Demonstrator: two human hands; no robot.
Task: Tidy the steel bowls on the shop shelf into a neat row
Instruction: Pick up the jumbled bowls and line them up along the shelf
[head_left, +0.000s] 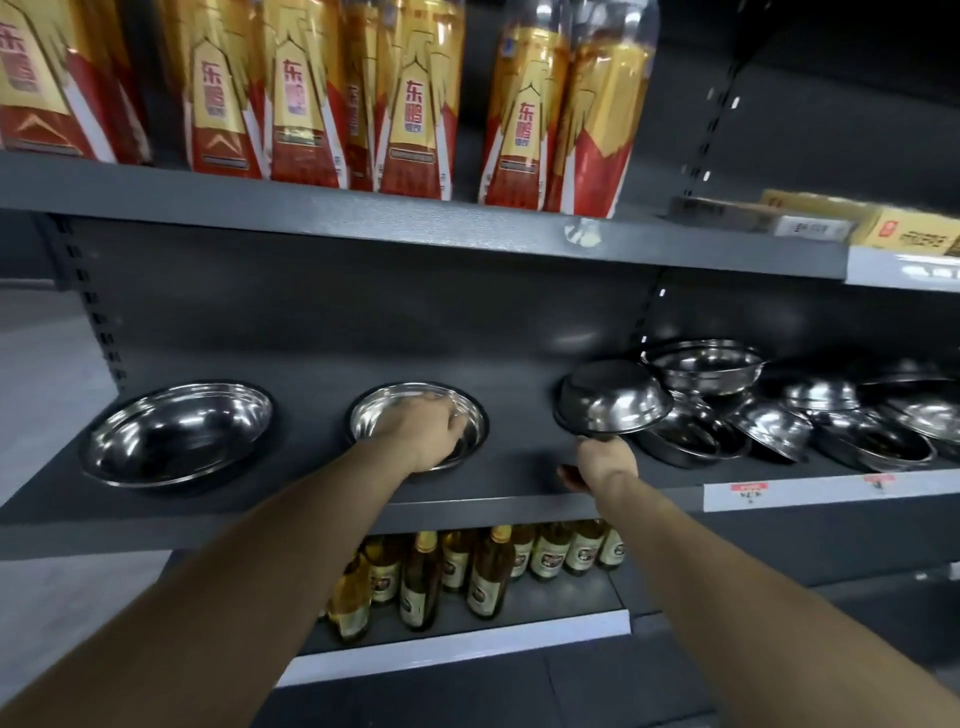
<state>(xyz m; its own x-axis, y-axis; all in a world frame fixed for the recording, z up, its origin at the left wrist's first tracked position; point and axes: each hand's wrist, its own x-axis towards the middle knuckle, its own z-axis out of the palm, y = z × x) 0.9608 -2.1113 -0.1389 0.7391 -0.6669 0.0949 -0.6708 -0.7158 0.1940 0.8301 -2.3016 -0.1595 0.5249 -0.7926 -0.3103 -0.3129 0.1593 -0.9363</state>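
Two steel bowls stand upright on the dark grey shelf (291, 512): one at the left (176, 431) and one in the middle (374, 410). My left hand (423, 434) lies inside the middle bowl, fingers curled over its near rim. My right hand (602, 462) holds a third bowl (613, 397) by its near rim, tilted with its bottom toward me, just above the shelf. To the right lies a jumbled heap of several bowls (779, 415), some tipped or overturned.
Tall red-and-gold drink bottles (415, 104) fill the shelf above. Small amber bottles (431, 577) stand on the shelf below. Yellow cartons (904, 228) lie at the upper right. Price tags (748, 491) mark the shelf's front edge at the right.
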